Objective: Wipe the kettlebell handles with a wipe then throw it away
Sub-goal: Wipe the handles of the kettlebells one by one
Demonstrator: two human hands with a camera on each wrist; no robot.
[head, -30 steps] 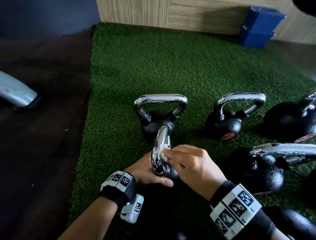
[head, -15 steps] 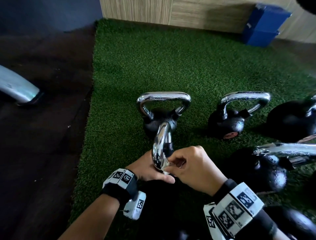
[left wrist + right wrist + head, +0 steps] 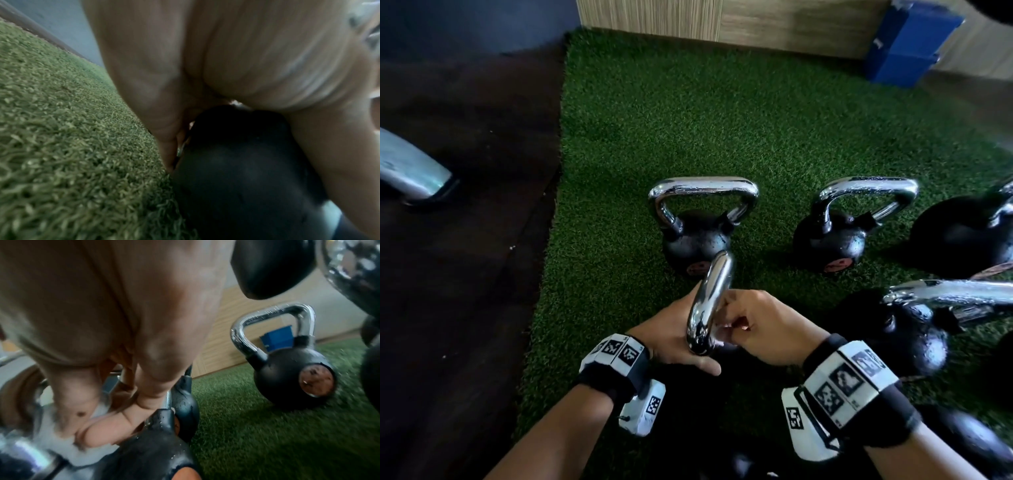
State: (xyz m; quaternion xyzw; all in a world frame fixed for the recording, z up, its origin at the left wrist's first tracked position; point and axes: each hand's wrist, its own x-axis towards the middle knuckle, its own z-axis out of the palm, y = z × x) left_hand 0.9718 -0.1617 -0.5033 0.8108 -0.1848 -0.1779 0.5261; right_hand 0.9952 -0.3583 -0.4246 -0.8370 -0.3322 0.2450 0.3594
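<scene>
The near kettlebell's chrome handle (image 3: pixel 709 301) stands edge-on between my hands on green turf. My right hand (image 3: pixel 753 325) pinches a white wipe (image 3: pixel 726 330) against the handle's right side, low down near the black ball. In the right wrist view the wipe (image 3: pixel 68 449) is bunched under my thumb against the chrome. My left hand (image 3: pixel 674 337) rests on the black ball (image 3: pixel 246 178) left of the handle, thumb laid across the front, fingers lying down the side.
Two more kettlebells (image 3: pixel 698 236) (image 3: pixel 835 236) stand behind on the turf (image 3: pixel 688 120), with others at the right (image 3: pixel 914 329). Dark floor (image 3: pixel 465 274) lies left, with a silver machine leg (image 3: pixel 410 171). Blue blocks (image 3: pixel 907 48) sit by the wooden wall.
My right hand has slid the wipe down the handle's right side, from the upper part to the base. The left hand has stayed on the ball.
</scene>
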